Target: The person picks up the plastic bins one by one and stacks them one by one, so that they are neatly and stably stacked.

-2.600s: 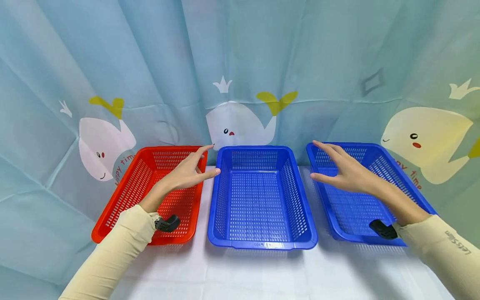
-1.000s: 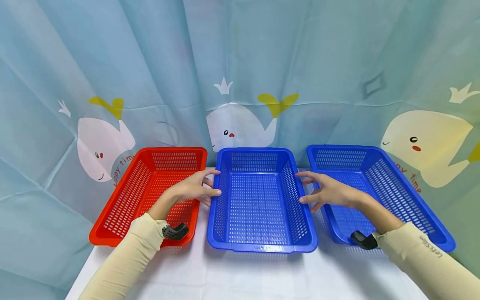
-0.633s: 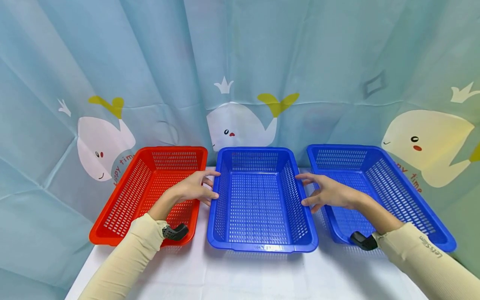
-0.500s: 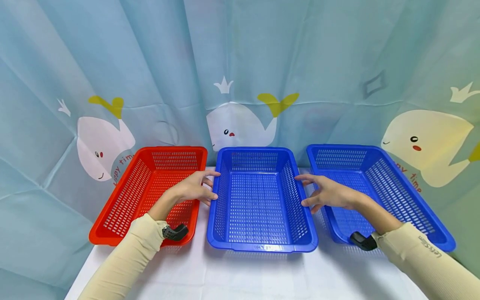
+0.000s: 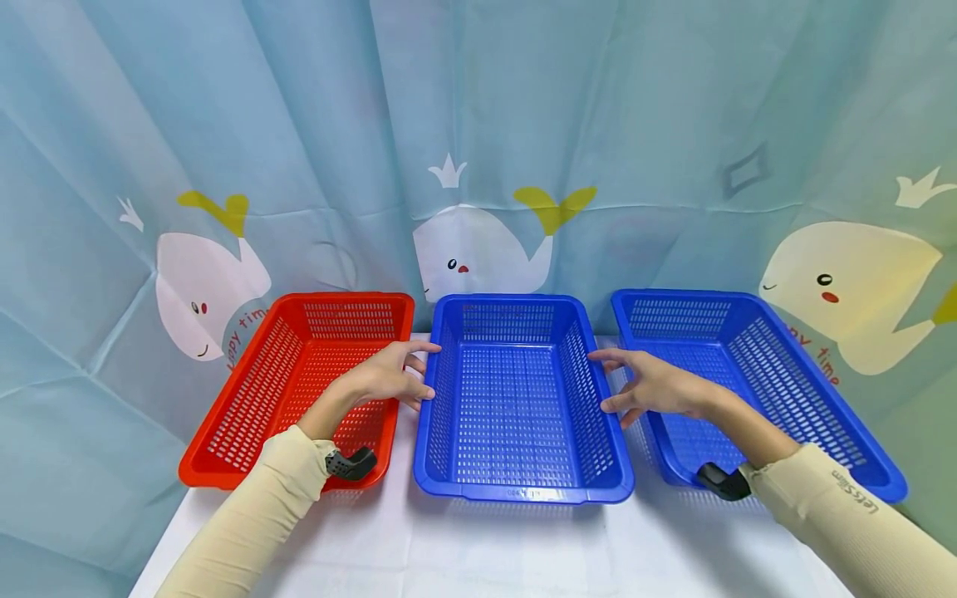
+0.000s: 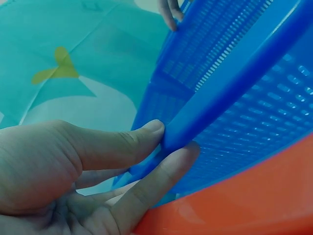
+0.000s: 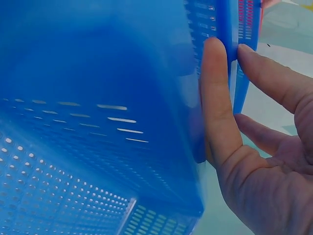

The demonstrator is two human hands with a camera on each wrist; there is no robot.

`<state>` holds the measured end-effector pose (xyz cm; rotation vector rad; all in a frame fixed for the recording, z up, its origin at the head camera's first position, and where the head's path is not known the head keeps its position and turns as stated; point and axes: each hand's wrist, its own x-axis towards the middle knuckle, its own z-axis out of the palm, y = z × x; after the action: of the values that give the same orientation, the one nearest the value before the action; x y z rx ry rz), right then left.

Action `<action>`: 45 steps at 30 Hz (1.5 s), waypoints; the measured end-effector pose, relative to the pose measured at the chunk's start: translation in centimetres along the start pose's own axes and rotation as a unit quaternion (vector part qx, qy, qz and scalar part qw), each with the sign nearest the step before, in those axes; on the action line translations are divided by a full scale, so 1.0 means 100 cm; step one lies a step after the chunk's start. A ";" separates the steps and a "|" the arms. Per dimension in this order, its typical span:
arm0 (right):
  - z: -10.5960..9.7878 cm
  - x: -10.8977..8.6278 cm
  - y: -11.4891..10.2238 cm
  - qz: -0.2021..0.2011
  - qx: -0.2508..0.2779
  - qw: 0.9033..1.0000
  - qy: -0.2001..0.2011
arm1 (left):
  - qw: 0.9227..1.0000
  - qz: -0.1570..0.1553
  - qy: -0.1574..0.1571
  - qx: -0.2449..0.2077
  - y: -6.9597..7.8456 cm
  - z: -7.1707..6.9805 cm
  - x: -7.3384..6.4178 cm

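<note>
A blue plastic mesh basket (image 5: 516, 492) stands in the middle of the head view, with nothing inside. At its left side rim, my left hand (image 5: 381, 371) pinches the edge between thumb and fingers. The left wrist view shows the thumb (image 6: 142, 139) on top of that rim and another finger (image 6: 171, 166) under it. Opposite, my right hand (image 5: 658, 382) holds the right side rim the same way. In the right wrist view, its thumb (image 7: 264, 68) lies on one side of the rim and a finger (image 7: 217, 98) on the other.
A red mesh basket (image 5: 220, 480) stands left of the middle one, under my left forearm. On the right is a second blue basket (image 5: 830, 390), partly behind my right forearm. All rest on a white-covered table (image 5: 516, 552) before a whale-print curtain (image 5: 516, 100).
From above the outer baskets, both hands have come down and inward to the middle basket's side rims, and the fingers have closed on them. In the last half second little has moved.
</note>
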<state>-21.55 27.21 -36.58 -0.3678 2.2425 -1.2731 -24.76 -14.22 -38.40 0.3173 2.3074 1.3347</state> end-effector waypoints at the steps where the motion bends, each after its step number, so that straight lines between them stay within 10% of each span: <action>1: 0.000 0.000 0.000 0.000 -0.001 1.000 0.001 | 1.000 -0.001 0.000 -0.001 0.000 0.000 0.000; 30: -0.003 -0.005 -0.015 0.003 -0.019 1.000 0.015 | 1.000 0.007 0.016 -0.027 0.005 -0.001 -0.002; 45: -0.024 -0.028 -0.031 -0.044 -0.009 0.998 0.047 | 0.995 0.049 0.009 -0.082 0.032 -0.022 -0.018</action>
<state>-20.67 28.66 -32.08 -0.4261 2.3403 -1.3426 -24.34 -15.00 -34.21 0.3702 2.2031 1.5700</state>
